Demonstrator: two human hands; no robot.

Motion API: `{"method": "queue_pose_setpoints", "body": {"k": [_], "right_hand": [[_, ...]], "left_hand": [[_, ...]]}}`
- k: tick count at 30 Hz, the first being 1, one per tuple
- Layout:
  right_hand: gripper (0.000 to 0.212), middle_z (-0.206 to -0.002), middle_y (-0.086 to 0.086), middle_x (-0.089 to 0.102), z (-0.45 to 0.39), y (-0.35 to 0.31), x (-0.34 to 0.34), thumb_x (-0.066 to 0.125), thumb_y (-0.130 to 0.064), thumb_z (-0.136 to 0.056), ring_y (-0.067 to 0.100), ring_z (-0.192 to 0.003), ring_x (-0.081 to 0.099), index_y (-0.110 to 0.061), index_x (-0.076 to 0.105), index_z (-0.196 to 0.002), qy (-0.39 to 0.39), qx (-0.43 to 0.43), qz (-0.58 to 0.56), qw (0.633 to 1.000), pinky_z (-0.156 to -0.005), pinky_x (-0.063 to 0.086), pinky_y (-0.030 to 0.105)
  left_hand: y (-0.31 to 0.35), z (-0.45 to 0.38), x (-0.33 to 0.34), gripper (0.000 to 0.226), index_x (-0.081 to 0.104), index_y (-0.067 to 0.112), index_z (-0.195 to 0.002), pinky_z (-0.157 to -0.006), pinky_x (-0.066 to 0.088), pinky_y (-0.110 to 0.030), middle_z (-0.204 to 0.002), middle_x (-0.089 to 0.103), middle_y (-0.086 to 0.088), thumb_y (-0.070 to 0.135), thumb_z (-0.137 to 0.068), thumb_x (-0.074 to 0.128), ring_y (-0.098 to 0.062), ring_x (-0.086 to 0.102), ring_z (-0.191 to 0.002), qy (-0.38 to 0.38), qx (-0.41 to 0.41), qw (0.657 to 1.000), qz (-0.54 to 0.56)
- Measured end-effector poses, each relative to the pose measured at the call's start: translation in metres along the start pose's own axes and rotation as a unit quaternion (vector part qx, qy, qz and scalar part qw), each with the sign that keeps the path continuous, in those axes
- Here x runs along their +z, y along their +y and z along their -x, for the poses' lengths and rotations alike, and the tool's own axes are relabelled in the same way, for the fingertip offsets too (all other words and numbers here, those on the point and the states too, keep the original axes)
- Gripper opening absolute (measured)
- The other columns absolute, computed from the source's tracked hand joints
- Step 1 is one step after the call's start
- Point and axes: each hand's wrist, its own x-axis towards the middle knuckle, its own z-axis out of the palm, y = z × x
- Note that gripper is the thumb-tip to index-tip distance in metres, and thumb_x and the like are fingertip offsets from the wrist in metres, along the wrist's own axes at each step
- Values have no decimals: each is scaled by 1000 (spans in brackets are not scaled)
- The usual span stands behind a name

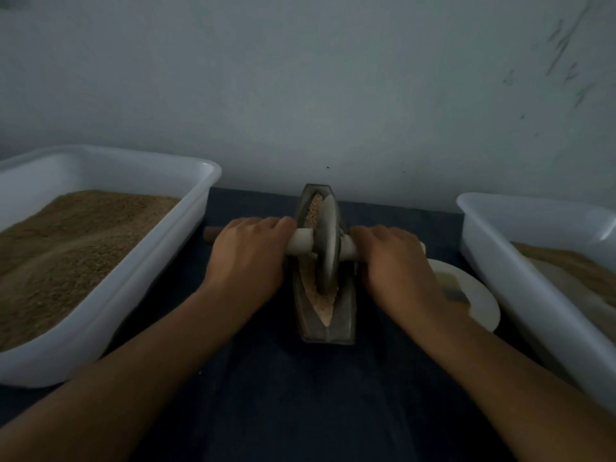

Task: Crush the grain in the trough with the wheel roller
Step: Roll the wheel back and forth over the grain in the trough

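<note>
We seem to be in a plain small workshop for hand-milling: a bare, scuffed wall, a table under dark cloth, two white tubs of brown meal, and a narrow trough with a wheel roller.

We see it all from one camera up on the person's head. It looks forward and down, close over the dark table. The trough sits right in the middle, and the wall fills the top. There is only this one view, so nothing is shared.
</note>
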Motion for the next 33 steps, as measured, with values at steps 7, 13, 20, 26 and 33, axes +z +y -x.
{"method": "queue_pose_setpoints", "body": {"k": [7, 13, 20, 26, 33], "right_hand": [[54, -121, 6, 65, 33, -7, -22, 71, -14, -82, 27, -109, 60, -15, 58, -135, 40, -18, -41, 998, -95, 47, 45], [58, -125, 8, 64, 31, -3, -6, 73, -17, -82, 29, -112, 60, -13, 56, -136, 52, -6, -28, 998, -99, 44, 47], [45, -115, -1, 61, -13, 16, 22, 66, -31, -86, 22, -102, 57, -22, 56, -129, -9, 19, 24, 999, -86, 41, 39], [32, -101, 4, 63, -62, 34, 37, 61, -30, -84, 30, -91, 57, -23, 58, -115, -15, 26, 60, 998, -66, 26, 34], [36, -107, 7, 60, -88, 46, 49, 64, -19, -85, 30, -92, 56, -20, 53, -119, -41, 56, 35, 997, -65, 31, 34]], "left_hand": [[5, 27, -25, 32, 64, 23, -110, -76, 48, -36, -93, 69, 3, 17, -80, 70, -21, 63, -84, 44, 17, 998, 37], [4, 20, -1, 57, 52, 22, -130, -102, 40, -41, -122, 62, 1, 31, -78, 74, -22, 57, -111, 30, 40, 998, -35], [-7, -34, 28, 35, 50, 27, -113, -91, 40, -40, -108, 61, 3, 29, -82, 67, -22, 57, -100, 11, 17, 998, -51], [-20, -78, 40, 34, 50, 27, -115, -83, 40, -42, -109, 62, -2, 26, -85, 66, -27, 57, -100, -32, 2, 996, -78], [-17, -109, 41, 34, 52, 24, -119, -82, 39, -42, -111, 59, -9, 19, -87, 63, -32, 53, -105, -51, -12, 992, -113]]}}
